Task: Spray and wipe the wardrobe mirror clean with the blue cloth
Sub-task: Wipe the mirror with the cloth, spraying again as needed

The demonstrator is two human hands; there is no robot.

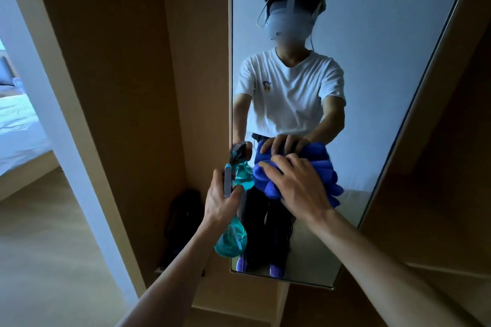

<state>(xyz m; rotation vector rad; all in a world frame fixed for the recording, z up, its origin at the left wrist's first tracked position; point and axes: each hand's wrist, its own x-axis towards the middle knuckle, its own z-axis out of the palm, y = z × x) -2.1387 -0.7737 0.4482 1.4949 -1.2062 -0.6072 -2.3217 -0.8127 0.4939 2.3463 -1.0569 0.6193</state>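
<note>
Currently wiping: right hand (297,186), fingers spread, presses the bunched blue cloth (265,183) on the tall wardrobe mirror (372,34) at 6 o'clock, left hand (221,203) grips the teal spray bottle (231,243); next move likely needs strokes toward 12 o'clock.

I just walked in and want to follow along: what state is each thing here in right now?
left hand: grips the spray bottle by its neck.
spray bottle: held near the left edge of the mirror.
right hand: presses the blue cloth on the mirror.
blue cloth: bunched against the glass.
mirror: upright; wetness cannot be told.
dark bag: sits low in the open wardrobe bay.
</note>
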